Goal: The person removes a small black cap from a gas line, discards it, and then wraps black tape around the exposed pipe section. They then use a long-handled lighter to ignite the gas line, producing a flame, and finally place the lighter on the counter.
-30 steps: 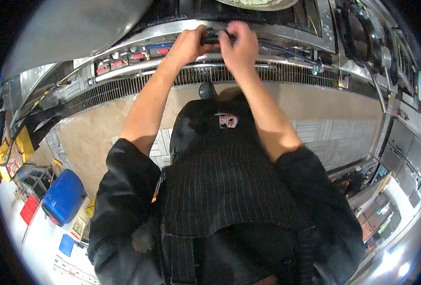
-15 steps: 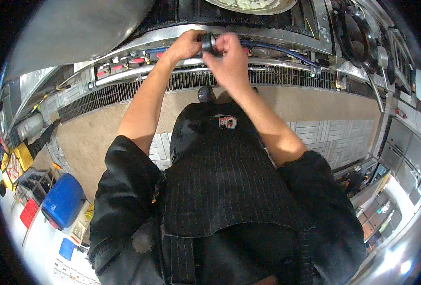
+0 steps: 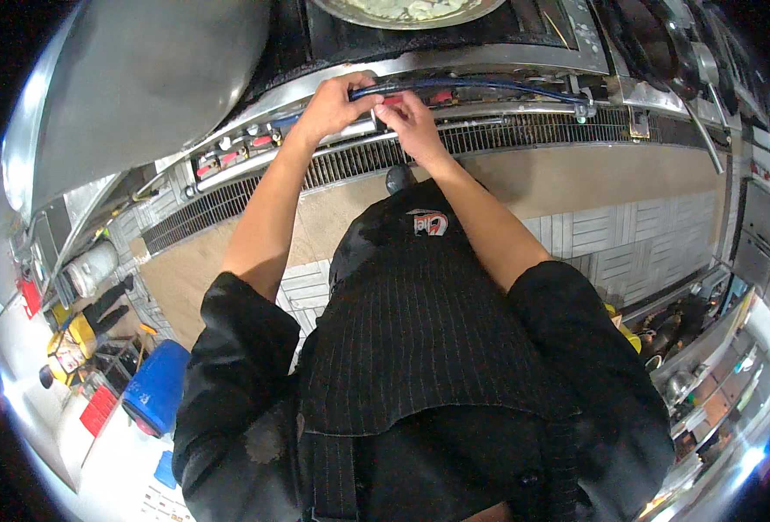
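Observation:
My left hand (image 3: 333,109) is closed on a dark blue hose (image 3: 511,86) that runs along the stove front, with a darker section where my fingers are. My right hand (image 3: 409,126) is just below it, fingers curled close to my left fingertips around something small and dark that I cannot make out. Red-handled valves (image 3: 262,141) and a steel pipe (image 3: 234,167) run below the steel ledge (image 3: 441,58).
Above are a pan of pale food (image 3: 408,10) on the stove, a large steel vessel (image 3: 141,78) and dark pans (image 3: 648,48) at right. A floor grate (image 3: 193,209) runs below. At left are a person in yellow (image 3: 80,339) and a blue barrel (image 3: 156,383).
Both hands moved lower; the black band-like object seen upright between them is mostly hidden now. The hose shows more clearly above my right hand. The view has shifted, and the person at left shows more.

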`<state>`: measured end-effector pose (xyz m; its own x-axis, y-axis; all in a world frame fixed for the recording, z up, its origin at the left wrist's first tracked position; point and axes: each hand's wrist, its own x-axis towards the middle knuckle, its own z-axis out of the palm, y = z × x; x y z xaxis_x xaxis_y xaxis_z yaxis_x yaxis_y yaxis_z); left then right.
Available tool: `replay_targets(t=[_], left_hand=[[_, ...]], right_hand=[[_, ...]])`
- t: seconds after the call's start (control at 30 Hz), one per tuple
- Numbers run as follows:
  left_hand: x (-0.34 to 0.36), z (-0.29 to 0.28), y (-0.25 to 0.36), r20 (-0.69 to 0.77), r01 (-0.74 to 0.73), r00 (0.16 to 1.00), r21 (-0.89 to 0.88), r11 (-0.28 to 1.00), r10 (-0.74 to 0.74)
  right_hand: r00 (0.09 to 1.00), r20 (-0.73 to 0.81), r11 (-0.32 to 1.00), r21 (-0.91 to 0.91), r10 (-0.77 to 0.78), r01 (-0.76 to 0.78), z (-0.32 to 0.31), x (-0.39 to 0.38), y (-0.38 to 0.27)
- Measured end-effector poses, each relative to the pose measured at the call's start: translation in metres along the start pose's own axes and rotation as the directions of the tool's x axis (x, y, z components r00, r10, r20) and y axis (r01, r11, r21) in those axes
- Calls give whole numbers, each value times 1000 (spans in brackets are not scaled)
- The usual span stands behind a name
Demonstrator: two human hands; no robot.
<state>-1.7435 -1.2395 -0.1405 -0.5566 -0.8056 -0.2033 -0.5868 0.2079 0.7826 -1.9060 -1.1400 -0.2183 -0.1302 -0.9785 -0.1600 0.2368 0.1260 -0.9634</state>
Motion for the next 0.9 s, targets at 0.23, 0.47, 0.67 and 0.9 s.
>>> replay_targets(t=[0.23, 0.47, 0.67, 0.9], left_hand=[[0, -2, 20, 32, -103, 994, 95, 990, 100], [17, -4, 16, 176, -229, 963, 147, 962, 202], [37, 2, 1, 373, -224, 914, 127, 966, 162], [51, 7, -24, 508, -189, 850, 47, 981, 140]], right_hand=[[996, 27, 989, -129, 80, -76, -9, 16, 15], [978, 53, 963, 170, 203, -210, 1, -2, -8], [900, -272, 936, 188, 341, -298, 27, -11, -7], [857, -473, 952, -105, 206, -286, 39, -18, -4]])
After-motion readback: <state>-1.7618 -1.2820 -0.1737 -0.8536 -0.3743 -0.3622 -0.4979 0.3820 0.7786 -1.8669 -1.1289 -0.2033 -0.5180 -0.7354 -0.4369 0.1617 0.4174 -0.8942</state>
